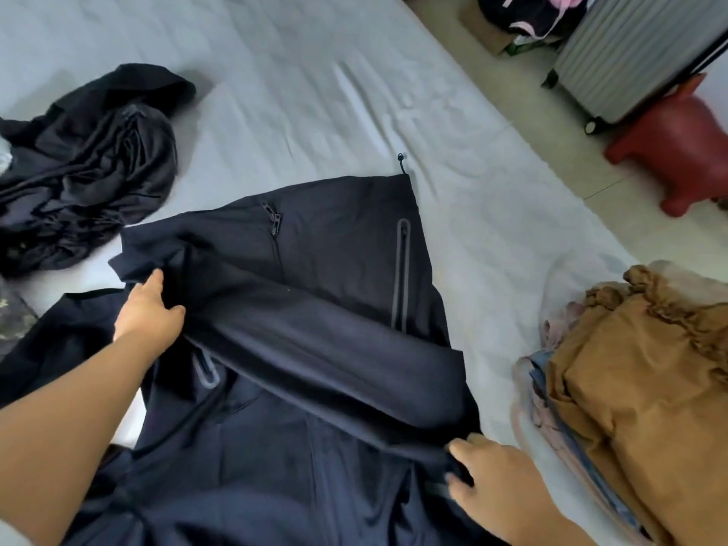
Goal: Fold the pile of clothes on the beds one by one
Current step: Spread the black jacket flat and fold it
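Note:
A dark navy jacket point(335, 246) with zipped pockets lies spread on the white bed sheet point(275, 72) in the middle of the view. One sleeve point(315, 360) is laid diagonally across the body of the jacket. My left hand point(147, 309) grips the upper end of that sleeve near the shoulder, thumb on top and fingers under the cloth. My right hand point(492, 482) pinches the lower end of the sleeve near the cuff. A crumpled heap of dark clothes point(86, 167) waits at the left.
A stack of folded clothes topped by a brown garment point(638, 388) sits on the bed at the right. Beyond the bed edge stand a grey suitcase point(638, 53), a red stool point(677, 151) and a bag of dark things point(528, 13) on the floor.

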Motion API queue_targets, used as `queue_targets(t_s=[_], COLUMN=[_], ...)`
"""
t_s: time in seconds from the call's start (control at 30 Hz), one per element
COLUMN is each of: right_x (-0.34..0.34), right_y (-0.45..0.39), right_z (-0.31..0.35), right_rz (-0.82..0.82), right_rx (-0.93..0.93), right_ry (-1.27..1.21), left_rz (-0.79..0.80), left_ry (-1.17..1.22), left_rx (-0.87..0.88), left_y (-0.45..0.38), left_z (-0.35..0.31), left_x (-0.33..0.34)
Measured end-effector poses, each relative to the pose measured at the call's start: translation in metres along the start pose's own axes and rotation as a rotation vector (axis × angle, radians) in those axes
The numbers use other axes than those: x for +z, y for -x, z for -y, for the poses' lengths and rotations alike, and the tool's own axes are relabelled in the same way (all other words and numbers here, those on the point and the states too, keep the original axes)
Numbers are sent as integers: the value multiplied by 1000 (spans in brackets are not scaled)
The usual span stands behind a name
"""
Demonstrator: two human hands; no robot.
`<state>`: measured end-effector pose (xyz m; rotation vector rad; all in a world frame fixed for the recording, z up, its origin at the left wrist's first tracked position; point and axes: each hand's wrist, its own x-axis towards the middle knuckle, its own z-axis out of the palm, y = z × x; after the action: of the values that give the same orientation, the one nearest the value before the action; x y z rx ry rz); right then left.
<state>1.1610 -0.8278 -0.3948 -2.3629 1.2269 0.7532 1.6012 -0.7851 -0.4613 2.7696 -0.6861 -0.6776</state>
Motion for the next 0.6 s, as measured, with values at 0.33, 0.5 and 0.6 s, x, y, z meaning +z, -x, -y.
queue_targets(t_s=[0.33, 0.5, 0.6], right_x=[12, 1, -6], right_y=[-37, -32, -31], right_z=[31, 58, 96], right_rz=[-120, -290, -409], right_rx=[-21, -26, -207], right_ry=[145, 14, 8], left_rz=[173, -18, -134], left_ry=[-508, -318, -372], left_rx=[262, 383, 266], left_y=[10, 27, 45], left_z=[10, 33, 79], left_x=[19, -7, -34])
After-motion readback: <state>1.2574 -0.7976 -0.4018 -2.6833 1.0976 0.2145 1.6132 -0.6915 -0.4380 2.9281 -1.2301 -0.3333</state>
